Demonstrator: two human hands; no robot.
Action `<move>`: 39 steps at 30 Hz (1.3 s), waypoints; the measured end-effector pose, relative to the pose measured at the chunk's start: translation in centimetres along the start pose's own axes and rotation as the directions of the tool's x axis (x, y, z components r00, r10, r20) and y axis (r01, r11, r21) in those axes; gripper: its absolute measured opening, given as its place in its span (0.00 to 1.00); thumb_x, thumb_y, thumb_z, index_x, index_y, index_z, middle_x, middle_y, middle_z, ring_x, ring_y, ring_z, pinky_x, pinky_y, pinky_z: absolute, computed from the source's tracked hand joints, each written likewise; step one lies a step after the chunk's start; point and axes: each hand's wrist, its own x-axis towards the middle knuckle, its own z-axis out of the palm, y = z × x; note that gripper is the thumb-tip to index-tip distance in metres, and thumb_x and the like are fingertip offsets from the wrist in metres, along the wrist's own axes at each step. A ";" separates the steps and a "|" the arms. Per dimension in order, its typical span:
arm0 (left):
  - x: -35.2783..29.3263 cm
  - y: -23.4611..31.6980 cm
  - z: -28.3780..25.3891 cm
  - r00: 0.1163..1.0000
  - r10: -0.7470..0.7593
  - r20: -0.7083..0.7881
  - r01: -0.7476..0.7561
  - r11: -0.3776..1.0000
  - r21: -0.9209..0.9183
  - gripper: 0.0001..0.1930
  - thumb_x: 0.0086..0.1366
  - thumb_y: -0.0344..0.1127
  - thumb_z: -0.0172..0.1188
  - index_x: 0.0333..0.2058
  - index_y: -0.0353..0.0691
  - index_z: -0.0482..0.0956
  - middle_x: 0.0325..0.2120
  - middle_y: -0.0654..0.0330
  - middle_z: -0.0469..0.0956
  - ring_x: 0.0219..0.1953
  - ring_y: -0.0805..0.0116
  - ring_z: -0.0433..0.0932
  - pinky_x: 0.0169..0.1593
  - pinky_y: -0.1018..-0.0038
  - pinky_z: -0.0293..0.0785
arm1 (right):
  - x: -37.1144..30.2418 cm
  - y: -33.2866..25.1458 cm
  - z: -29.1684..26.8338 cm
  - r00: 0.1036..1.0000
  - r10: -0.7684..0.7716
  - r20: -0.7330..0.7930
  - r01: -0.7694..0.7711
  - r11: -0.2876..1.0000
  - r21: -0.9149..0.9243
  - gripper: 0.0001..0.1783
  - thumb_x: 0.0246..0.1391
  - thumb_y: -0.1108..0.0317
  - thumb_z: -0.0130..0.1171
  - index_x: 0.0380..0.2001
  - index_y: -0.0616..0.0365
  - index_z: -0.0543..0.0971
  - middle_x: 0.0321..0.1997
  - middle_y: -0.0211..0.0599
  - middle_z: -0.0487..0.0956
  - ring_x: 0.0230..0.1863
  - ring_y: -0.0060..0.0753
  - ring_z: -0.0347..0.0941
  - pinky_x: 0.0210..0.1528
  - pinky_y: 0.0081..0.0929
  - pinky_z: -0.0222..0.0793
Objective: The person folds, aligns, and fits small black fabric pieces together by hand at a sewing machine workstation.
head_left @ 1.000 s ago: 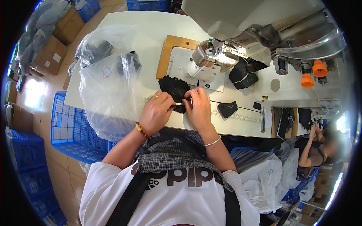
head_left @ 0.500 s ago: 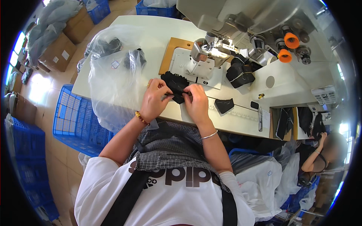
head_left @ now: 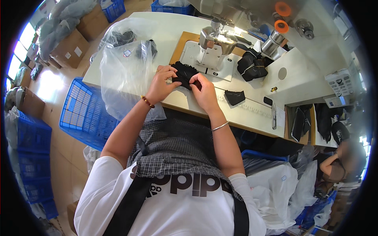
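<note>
Between both hands, at the front edge of the sewing table, is a stack of black fabric pieces (head_left: 184, 74) with ruffled edges. My left hand (head_left: 162, 83) pinches its left side, thumb at the near edge. On the right side, my right hand (head_left: 203, 91) grips the same fabric between thumb and fingers. Just beyond stands the sewing machine head (head_left: 214, 45) on its white plate. One loose black fabric piece (head_left: 234, 97) lies to the right of my right hand. A tied bundle of black pieces (head_left: 252, 67) rests farther right, by the machine.
A clear plastic bag (head_left: 126, 78) with dark pieces covers the table's left part. Below it on the floor stands a blue crate (head_left: 84, 118). A phone (head_left: 267, 101) and a metal tool (head_left: 274, 117) lie at right. Another person (head_left: 342, 161) sits far right.
My hands have lifted slightly away from me with the black fabric, and the left fingers now lie farther over its edge. My view has shifted a little.
</note>
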 end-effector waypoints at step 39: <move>-0.1 1.9 -0.3 0.990 0.127 0.061 -0.124 0.991 -0.049 0.14 0.43 0.22 0.73 0.27 0.35 0.75 0.30 0.55 0.77 0.38 0.51 0.74 0.42 0.62 0.72 | -0.7 -1.3 -0.1 0.977 -0.197 -0.084 0.175 0.961 -0.212 0.07 0.47 0.75 0.65 0.30 0.59 0.78 0.32 0.38 0.75 0.36 0.44 0.75 0.36 0.36 0.73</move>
